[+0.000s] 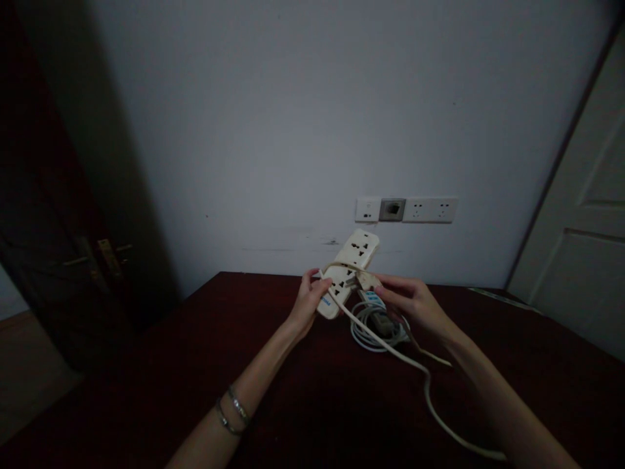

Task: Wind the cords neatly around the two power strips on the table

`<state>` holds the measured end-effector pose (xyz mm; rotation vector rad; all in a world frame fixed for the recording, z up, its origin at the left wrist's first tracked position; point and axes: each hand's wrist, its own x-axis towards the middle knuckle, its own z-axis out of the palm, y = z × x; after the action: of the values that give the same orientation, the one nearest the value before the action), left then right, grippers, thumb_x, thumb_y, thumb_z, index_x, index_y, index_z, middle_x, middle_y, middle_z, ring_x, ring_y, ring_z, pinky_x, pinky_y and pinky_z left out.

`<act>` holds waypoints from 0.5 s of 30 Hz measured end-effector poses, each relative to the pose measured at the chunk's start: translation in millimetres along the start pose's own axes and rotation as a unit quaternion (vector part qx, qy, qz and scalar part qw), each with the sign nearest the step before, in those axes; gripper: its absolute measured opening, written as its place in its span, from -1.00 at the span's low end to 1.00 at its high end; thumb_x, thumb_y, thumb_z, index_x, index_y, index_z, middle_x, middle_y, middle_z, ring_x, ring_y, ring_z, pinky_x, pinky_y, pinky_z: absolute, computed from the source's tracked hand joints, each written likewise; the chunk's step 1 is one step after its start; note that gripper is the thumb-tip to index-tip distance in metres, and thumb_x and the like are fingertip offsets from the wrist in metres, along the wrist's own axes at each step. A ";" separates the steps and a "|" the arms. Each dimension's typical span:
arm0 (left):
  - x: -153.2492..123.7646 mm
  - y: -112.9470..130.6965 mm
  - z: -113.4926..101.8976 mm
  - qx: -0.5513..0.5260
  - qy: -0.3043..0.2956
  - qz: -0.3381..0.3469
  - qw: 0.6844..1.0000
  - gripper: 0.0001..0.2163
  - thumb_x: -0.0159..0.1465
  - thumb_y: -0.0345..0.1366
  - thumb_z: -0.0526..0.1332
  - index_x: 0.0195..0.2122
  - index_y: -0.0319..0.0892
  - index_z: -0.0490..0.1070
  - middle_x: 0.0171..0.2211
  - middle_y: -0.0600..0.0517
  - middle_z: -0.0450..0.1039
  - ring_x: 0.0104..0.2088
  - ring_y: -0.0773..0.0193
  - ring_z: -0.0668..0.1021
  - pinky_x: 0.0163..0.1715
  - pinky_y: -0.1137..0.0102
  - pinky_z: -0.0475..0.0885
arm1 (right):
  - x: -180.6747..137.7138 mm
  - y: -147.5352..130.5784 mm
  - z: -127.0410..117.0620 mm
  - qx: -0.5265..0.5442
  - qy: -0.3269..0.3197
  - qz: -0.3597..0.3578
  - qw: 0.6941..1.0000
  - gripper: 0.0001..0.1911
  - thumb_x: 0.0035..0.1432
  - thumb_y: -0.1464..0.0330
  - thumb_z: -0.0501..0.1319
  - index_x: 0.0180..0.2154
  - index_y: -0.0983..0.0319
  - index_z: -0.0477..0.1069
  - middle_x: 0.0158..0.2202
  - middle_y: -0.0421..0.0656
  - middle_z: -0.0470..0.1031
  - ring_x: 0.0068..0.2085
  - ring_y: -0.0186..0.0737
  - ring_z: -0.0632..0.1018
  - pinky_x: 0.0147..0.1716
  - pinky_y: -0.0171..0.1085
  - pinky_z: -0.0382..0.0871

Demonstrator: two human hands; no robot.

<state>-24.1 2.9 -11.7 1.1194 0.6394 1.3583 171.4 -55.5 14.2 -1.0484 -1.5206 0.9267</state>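
Note:
A white power strip (362, 244) with a row of sockets is tilted up above the dark table. My left hand (311, 296) is closed around its lower left side, thumb on the front. Between the thumb and fingers of my right hand (405, 298) is a pale plug (367, 280), its prongs pointing left close to the strip's face. A cream cord (381, 340) loops over the strip and runs down to the right, past my right forearm. Behind my right hand lies a coiled grey-white cable (364, 337) with a dark adapter-like block (382, 322), partly hidden.
The dark red table (234, 345) reaches back to a pale wall (273, 130). Wall sockets (430, 210) sit above its back edge. A dark door with a brass handle (106, 251) stands at left, a light door (586, 228) at right.

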 end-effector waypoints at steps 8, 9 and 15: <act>-1.1 1.5 -2.5 0.039 -0.076 -0.099 0.991 -0.68 0.04 -0.20 0.26 -0.20 -0.22 0.33 -0.40 0.02 0.40 -0.49 0.36 0.46 -0.52 0.46 0.39 | 0.7 -5.2 11.3 -0.122 0.005 -0.049 0.991 -0.50 -0.01 0.13 0.23 -0.04 0.20 0.45 -0.09 -0.03 0.48 -0.30 -0.12 0.51 -0.56 -0.27 0.40; 0.2 0.5 -4.9 0.044 -0.085 -0.116 0.989 -0.68 0.03 -0.21 0.26 -0.20 -0.21 0.32 -0.40 0.01 0.40 -0.48 0.34 0.46 -0.53 0.44 0.40 | 1.9 -2.5 11.5 -0.139 0.006 -0.061 0.988 -0.50 0.00 0.13 0.23 -0.03 0.20 0.44 -0.07 -0.03 0.48 -0.26 -0.09 0.51 -0.53 -0.25 0.42; 6.5 -4.7 -16.2 0.051 -0.144 -0.206 0.967 -0.64 -0.01 -0.31 0.15 -0.14 -0.18 0.28 -0.35 -0.02 0.39 -0.42 0.24 0.47 -0.54 0.34 0.44 | 11.8 16.3 7.4 -0.231 0.003 -0.163 0.959 -0.57 0.07 0.19 0.20 -0.02 0.18 0.43 -0.13 -0.04 0.49 -0.18 -0.12 0.49 -0.21 -0.15 0.40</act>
<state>-35.3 13.8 -20.7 1.1610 0.6861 0.7982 165.5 -39.3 1.3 -1.0706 -1.8870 0.3428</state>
